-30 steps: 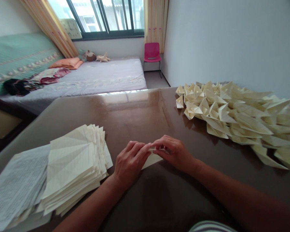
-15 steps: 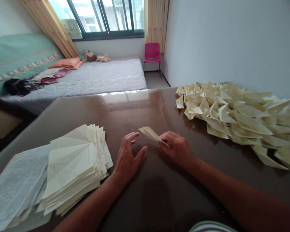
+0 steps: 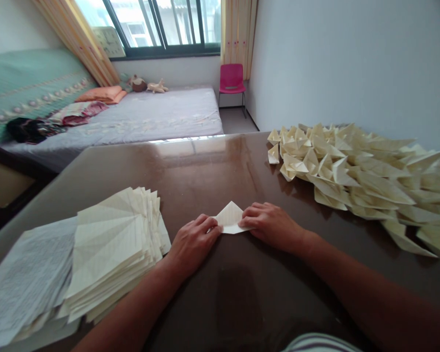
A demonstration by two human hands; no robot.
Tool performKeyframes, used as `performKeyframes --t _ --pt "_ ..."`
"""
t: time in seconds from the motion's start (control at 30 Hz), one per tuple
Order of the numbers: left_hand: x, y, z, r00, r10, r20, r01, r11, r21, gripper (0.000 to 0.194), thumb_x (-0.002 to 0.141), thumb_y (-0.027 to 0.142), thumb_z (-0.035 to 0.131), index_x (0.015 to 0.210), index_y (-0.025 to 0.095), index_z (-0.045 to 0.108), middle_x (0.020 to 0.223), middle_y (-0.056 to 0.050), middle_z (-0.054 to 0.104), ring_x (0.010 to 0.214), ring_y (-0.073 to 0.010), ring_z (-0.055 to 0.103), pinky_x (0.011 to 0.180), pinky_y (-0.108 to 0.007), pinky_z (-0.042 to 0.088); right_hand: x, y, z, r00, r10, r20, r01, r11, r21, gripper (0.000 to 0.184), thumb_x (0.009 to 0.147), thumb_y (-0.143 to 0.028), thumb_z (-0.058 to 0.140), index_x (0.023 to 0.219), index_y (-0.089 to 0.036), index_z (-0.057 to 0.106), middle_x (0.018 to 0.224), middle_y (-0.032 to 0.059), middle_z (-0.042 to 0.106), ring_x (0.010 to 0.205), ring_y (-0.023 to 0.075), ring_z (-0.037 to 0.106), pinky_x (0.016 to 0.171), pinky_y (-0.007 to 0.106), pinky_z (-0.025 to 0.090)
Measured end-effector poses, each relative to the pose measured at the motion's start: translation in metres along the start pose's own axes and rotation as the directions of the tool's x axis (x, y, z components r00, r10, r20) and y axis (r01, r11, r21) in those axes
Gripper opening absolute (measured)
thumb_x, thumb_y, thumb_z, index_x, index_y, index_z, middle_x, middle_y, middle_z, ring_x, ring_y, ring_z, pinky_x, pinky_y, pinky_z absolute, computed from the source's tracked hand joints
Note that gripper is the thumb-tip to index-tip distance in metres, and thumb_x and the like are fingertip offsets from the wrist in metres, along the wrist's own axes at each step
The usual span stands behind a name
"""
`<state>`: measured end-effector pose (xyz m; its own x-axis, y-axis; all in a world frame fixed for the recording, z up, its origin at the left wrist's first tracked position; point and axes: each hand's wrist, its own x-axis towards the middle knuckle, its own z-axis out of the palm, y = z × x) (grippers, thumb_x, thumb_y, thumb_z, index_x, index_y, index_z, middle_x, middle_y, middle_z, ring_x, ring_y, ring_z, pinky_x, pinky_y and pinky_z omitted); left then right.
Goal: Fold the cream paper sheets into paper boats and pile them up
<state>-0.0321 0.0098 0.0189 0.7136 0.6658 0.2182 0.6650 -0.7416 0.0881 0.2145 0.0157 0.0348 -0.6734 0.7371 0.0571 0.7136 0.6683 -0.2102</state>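
Observation:
A small folded cream paper piece (image 3: 230, 217) lies flat on the dark brown table (image 3: 205, 166), shaped like a triangle pointing away from me. My left hand (image 3: 192, 240) pinches its left edge with curled fingers. My right hand (image 3: 273, 226) presses on its right edge, fingers together. A stack of cream sheets (image 3: 112, 249) with crease lines sits just left of my left hand.
A large heap of finished folded paper pieces (image 3: 355, 171) covers the table's right side along the white wall. Printed grey sheets (image 3: 25, 278) lie under the stack at far left. Beyond the table are a bed (image 3: 139, 117) and a pink chair (image 3: 231, 80).
The right hand, which held the folded piece lifted off the table, has laid it flat. The left hand, open half a second ago, has closed onto its left edge.

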Motion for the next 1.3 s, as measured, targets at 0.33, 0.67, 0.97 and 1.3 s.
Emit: performKeyframes --t 0.33,0.67,0.97,1.3 --pt "0.006 -0.004 0.006 0.952 -0.303 0.029 0.303 0.932 -0.200 0.026 0.097 0.033 0.040 0.092 0.024 0.064 0.090 -0.001 0.064 0.090 -0.0156 0.054 0.077 -0.025 0.045 -0.002 0.016 0.001 0.975 0.217 0.043 -0.219 0.916 0.336 0.021 0.090 -0.033 0.052 0.087 -0.024 0.071 0.087 0.0024 0.070 0.079 0.0156 0.061 0.070 0.025 0.041" --pt "0.014 -0.004 0.013 0.903 -0.429 0.011 0.428 0.897 -0.113 0.026 0.097 0.039 0.039 0.101 0.030 0.063 0.094 0.002 0.063 0.092 -0.0164 0.058 0.070 -0.025 0.043 0.003 0.002 0.015 0.906 0.418 -0.065 -0.402 0.899 0.174 0.017 0.093 -0.033 0.046 0.089 -0.023 0.059 0.089 0.0020 0.068 0.078 0.0158 0.060 0.063 0.025 0.034" --pt "0.015 -0.005 0.015 0.910 -0.415 -0.012 0.414 0.909 -0.056 0.026 0.096 0.039 0.041 0.105 0.031 0.065 0.091 0.000 0.061 0.085 -0.0149 0.057 0.065 -0.023 0.043 0.004 -0.002 0.014 0.903 0.427 -0.057 -0.421 0.903 0.091 0.014 0.091 -0.034 0.048 0.087 -0.023 0.057 0.085 0.0008 0.066 0.070 0.0146 0.058 0.057 0.026 0.029" --pt "0.010 0.013 0.015 0.997 0.023 -0.070 -0.022 1.000 0.017 0.031 0.094 0.019 0.046 0.124 0.019 0.055 0.116 -0.008 0.059 0.113 -0.0236 0.048 0.096 -0.038 0.044 0.004 -0.002 0.015 0.911 0.406 -0.072 -0.404 0.914 0.039 0.013 0.092 -0.033 0.047 0.088 -0.023 0.055 0.085 0.0008 0.067 0.073 0.0155 0.059 0.057 0.026 0.027"
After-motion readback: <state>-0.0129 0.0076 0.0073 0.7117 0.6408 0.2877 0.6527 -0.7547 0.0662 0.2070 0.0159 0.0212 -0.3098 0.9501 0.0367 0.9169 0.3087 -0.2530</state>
